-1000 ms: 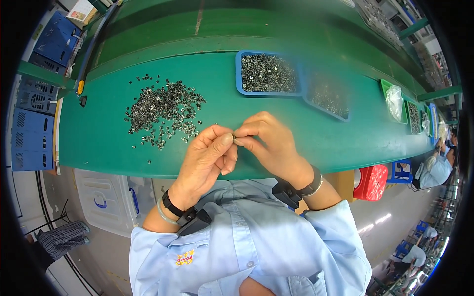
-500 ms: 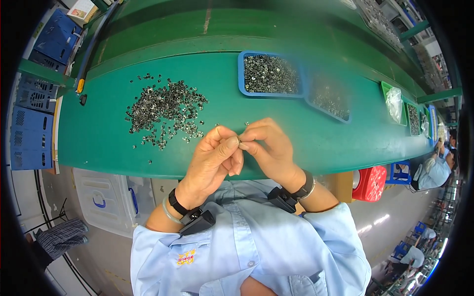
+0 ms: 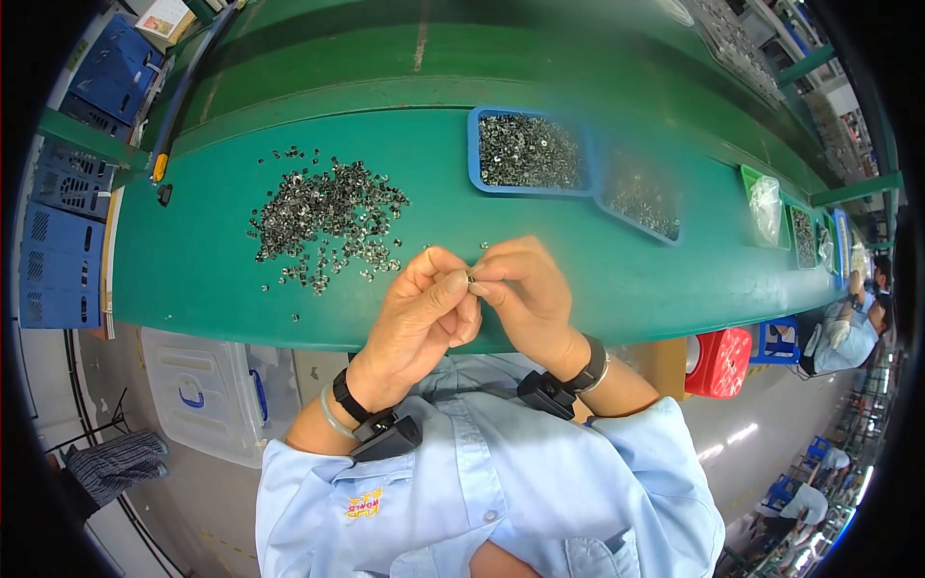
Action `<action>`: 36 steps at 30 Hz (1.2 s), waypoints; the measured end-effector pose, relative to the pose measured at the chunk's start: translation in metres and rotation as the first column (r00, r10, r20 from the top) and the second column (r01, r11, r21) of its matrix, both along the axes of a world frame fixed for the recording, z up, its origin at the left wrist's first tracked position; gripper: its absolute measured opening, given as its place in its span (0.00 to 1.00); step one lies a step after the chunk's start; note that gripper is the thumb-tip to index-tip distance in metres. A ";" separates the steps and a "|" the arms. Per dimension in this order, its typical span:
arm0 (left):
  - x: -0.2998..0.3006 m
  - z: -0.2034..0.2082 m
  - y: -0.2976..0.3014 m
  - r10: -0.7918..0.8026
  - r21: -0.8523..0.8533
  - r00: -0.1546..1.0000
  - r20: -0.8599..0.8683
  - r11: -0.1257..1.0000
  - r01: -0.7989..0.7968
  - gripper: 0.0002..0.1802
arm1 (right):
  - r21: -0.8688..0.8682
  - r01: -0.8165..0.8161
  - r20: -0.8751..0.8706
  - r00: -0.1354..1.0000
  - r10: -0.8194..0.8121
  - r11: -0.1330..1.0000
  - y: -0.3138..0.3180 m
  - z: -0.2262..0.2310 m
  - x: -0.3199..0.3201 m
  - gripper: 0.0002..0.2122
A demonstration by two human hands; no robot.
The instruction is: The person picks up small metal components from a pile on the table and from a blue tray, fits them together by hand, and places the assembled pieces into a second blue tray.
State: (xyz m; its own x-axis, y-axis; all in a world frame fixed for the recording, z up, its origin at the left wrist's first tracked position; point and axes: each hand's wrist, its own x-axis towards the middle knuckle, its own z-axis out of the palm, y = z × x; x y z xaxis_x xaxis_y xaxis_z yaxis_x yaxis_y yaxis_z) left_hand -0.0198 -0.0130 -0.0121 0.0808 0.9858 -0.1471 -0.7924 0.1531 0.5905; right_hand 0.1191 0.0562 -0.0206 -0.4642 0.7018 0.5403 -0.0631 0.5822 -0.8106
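Note:
Fingertip to fingertip, my left hand (image 3: 416, 313) and my right hand (image 3: 528, 294) meet above the near edge of the green table. Both pinch one small metal part (image 3: 471, 279) between thumb and forefinger; fingers hide most of it, so its exact kind does not show. Left of my hands spreads a loose pile of small shiny dark metal parts (image 3: 323, 217). Beyond my right hand stands a blue tray (image 3: 473, 154) filled with small metal pieces. A second blue tray (image 3: 636, 226) beside it looks blurred and also holds small pieces.
Along the table's right part are a green tray with a clear plastic bag (image 3: 766, 207) and another green tray (image 3: 803, 236). A clear lidded box (image 3: 207, 390) and a red stool (image 3: 720, 361) stand below the table. Another person (image 3: 840, 332) sits at far right.
The fingers have shifted very slightly around the small metal part, which shows a little more between the fingertips. The pile and trays stay in place on the table.

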 end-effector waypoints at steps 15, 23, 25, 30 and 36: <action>-0.010 0.016 0.001 -0.003 -0.072 0.985 -0.173 0.997 -0.009 0.08 | 0.117 -0.065 0.115 0.992 0.052 0.991 0.012 0.008 0.005 0.09; -0.005 0.014 0.000 0.013 -0.067 0.983 -0.182 0.997 -0.026 0.11 | 0.096 -0.033 0.081 0.996 0.025 0.995 0.007 0.007 0.003 0.09; -0.005 0.014 0.000 0.012 -0.072 0.979 -0.203 0.997 -0.027 0.10 | 0.097 -0.025 0.090 0.996 0.016 0.995 0.006 0.006 0.004 0.09; -0.003 0.015 -0.001 0.023 -0.091 0.993 -0.114 0.995 -0.033 0.09 | 0.057 -0.022 0.063 0.998 0.018 0.998 0.006 0.006 0.005 0.08; -0.002 0.010 -0.004 -0.011 -0.015 1.000 0.008 1.000 0.011 0.08 | 0.023 -0.046 0.000 0.999 0.046 0.999 0.003 0.012 0.004 0.08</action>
State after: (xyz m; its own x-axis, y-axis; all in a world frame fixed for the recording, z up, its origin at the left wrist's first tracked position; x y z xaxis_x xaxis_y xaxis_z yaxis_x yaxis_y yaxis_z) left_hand -0.0214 -0.0168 -0.0019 0.0931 0.9825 -0.1612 -0.7950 0.1709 0.5821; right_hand 0.1230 0.0591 -0.0088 -0.4956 0.6671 0.5562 -0.0903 0.5973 -0.7969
